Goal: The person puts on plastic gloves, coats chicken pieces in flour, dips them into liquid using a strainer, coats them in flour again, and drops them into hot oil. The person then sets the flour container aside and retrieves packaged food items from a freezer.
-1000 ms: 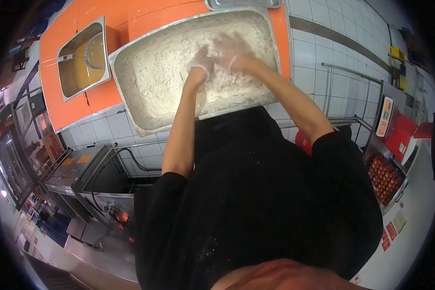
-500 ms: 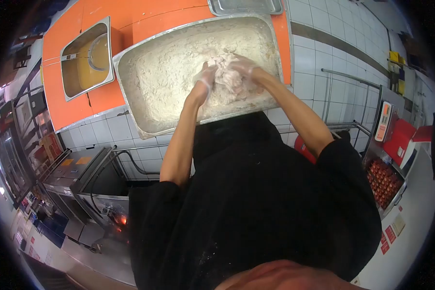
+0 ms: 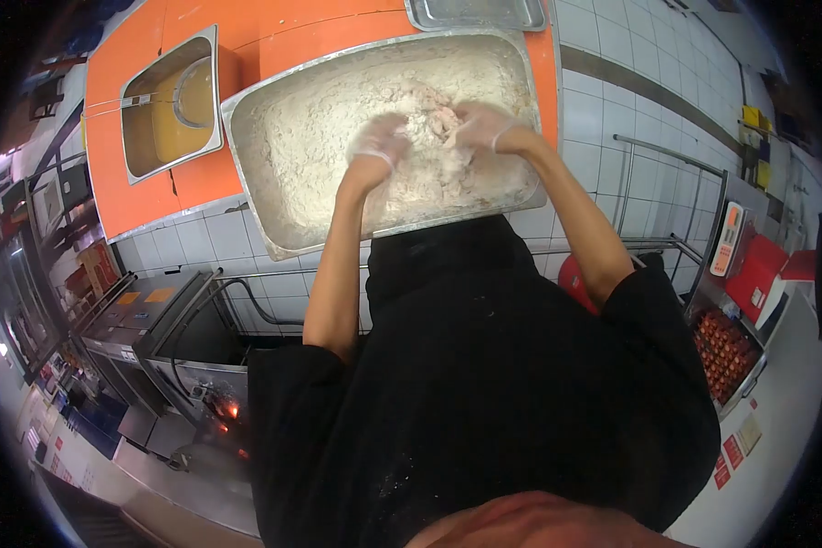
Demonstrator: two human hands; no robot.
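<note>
A large metal tray [image 3: 247, 196] holds a deep bed of white flour [image 3: 315, 151]. Within it lie flour-coated pieces that look like raw meat [image 3: 444, 122], pinkish where the coating is thin. My left hand [image 3: 381, 139], in a clear glove, is over the flour left of these pieces, apart from them and smeared by motion, its fingers seemingly spread. On their other side is my right hand [image 3: 484, 126], also gloved and slightly blurred. Its fingers are loosely bent and apart, close beside the pieces; contact is unclear.
Left of the tray, a metal container [image 3: 217, 100] of yellowish liquid has a wire strainer [image 3: 190, 96] in it. Another metal tray [image 3: 475, 14] sits behind on the orange table [image 3: 301, 20]. Metal rails [image 3: 671, 155] stand at right. Something glows orange inside equipment [image 3: 233, 411] at lower left.
My hands have moved apart, the left one leftward and the right one slightly rightward. The floured clump that was between them has loosened and lies lower in the flour. The view has shifted slightly.
</note>
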